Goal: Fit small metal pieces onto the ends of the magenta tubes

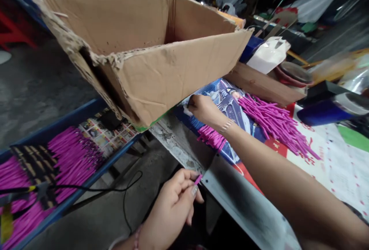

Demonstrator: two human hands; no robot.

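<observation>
Left hand (174, 202) grip: thumb and fingertips pinch one purple stick (198, 179) just beside the near edge of the bench (233, 182), its long axis slanting away and to the right. Small bunch (211, 138) lies on the bench beyond the stick and slightly right, partly hidden by the right wrist (224, 122); right hand (204, 108) is the nearer to it. Right grip: fingers curled by the carton (178, 77); cannot tell whether grasping anything. Large pile (276, 125) lies farther right.
</observation>
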